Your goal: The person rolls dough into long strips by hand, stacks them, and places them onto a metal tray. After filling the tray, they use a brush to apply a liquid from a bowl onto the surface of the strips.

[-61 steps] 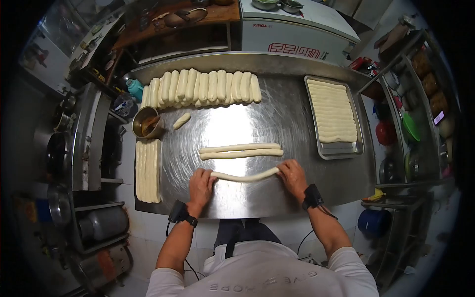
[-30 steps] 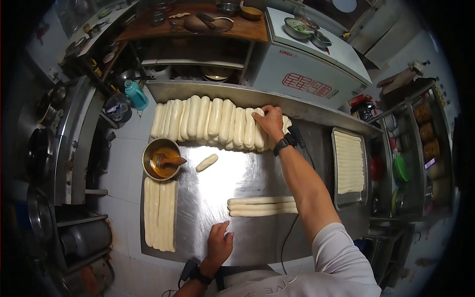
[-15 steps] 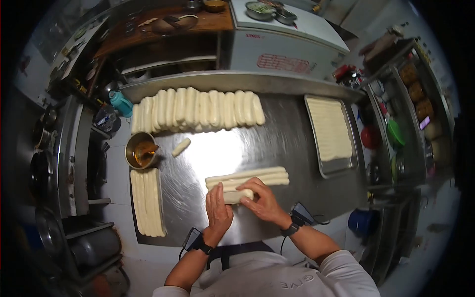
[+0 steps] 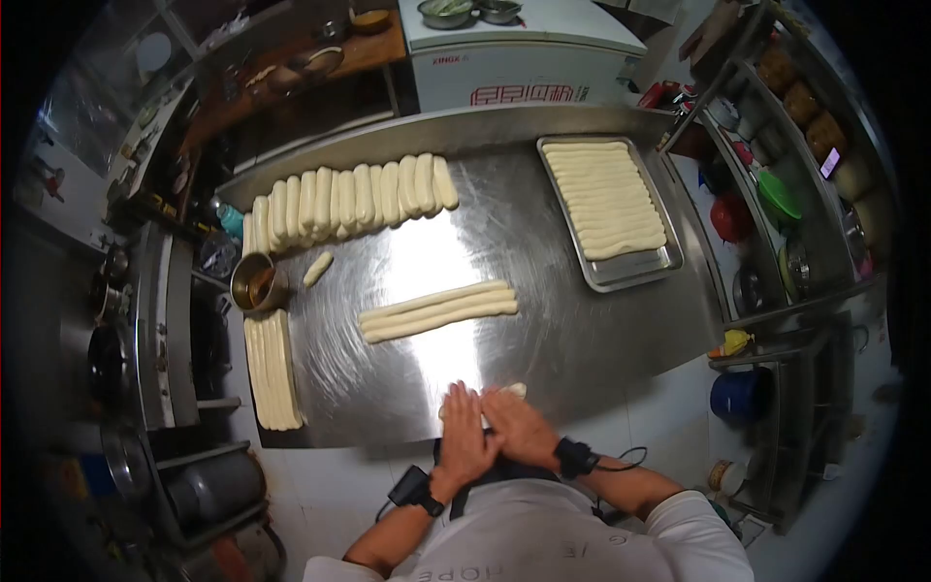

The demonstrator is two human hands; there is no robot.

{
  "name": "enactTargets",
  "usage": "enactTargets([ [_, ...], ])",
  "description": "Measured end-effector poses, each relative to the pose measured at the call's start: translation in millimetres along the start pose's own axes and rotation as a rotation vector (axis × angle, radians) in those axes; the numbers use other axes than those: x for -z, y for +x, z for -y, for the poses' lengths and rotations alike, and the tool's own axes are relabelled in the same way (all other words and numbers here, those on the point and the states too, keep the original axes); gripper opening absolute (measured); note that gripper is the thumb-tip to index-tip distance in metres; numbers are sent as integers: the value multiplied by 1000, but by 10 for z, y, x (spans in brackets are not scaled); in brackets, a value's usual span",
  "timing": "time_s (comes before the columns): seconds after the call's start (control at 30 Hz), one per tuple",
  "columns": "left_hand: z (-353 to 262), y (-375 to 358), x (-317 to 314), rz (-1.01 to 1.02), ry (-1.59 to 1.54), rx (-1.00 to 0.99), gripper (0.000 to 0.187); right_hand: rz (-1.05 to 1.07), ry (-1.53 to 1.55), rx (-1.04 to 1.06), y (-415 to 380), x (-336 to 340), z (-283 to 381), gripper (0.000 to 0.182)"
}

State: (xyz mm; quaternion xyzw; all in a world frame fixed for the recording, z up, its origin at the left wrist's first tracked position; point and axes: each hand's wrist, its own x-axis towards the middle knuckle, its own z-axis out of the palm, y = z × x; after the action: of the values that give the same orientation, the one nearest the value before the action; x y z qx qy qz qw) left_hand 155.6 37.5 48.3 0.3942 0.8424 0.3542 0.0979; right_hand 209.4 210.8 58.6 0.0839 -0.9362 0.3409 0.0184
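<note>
- A small piece of dough (image 4: 511,390) lies at the near edge of the steel table (image 4: 582,339), right in front of the person. Only its tip peeks out from under the hands.
- The left hand (image 4: 464,434) lies flat on the dough with its fingers straight and close together. It presses down and does not grip.
- The right hand (image 4: 519,427) lies just beside it, also flat, fingers stretched forward over the dough. The two hands touch each other. I think they are flat like this so the dough can roll under the palms.
- Farther up the table from the dough lie three long thin dough ropes (image 4: 438,310), side by side and touching.
- At the far edge of the table sits a row of fat dough logs (image 4: 349,199), packed close together.
- One short dough lump (image 4: 317,269) lies alone near a metal bowl (image 4: 258,284) on the left side of the table.
- Below that bowl, more thin ropes (image 4: 269,369) lie in a neat bunch.
- On the right side of the table is a metal tray (image 4: 669,260) full of dough strips (image 4: 603,199), laid in rows so they keep apart from the work.
</note>
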Motion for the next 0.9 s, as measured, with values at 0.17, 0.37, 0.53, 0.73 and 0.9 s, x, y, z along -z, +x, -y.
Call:
enactTargets([
  [0.17,299,816,-137,-23,229,63,91,20,-189,175,624,-116,-301,74],
  [0.37,285,118,-20,300,563,17,83,208,-272,20,76,-103,-225,82],
  [0.53,41,28,-16,173,496,242,79,218,-368,-21,62,-101,-276,89],
  [0.73,617,479,191,111,531,187,70,170,-322,-60,284,45,-484,87],
  [0.9,256,-454,131,159,495,235,70,282,-280,-114,-324,130,-244,88],
])
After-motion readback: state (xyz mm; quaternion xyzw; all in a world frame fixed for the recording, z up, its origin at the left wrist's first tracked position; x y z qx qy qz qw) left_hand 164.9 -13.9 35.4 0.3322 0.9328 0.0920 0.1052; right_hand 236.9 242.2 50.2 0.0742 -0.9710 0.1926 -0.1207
